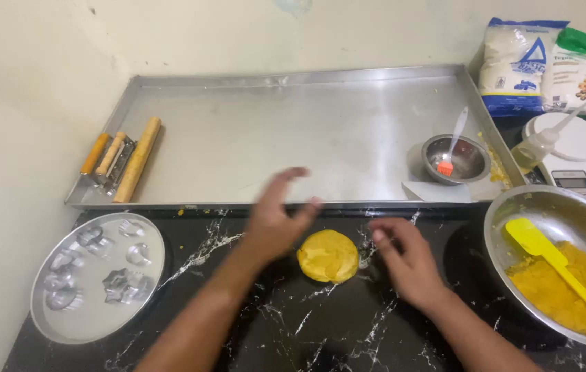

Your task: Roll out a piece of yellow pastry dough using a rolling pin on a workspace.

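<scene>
I see big metal tray (238, 131) behind, rolling pins (124, 162) at its left edge. Small bowl (458, 160) holds brush (450, 155). Big bowl (548, 213) holds yellow dough, spatula (558, 272). Plate (86, 324) holds cutters (93, 265). Dough ball (329, 255) on black counter (293, 331), round, no long side. Left hand (276, 220) open, blurry, beside ball. Right hand (406, 258) fingers loosely curled, just beside ball, gripping nothing.

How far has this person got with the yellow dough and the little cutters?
Done: dough is mixed, with much left in the steel bowl under a yellow spatula. In hand: one flattened yellow dough ball lies on the black counter between the left hand and right hand, both open. Left: the big tray holds no shaped pieces, and the cutters sit unused on their plate.
</scene>
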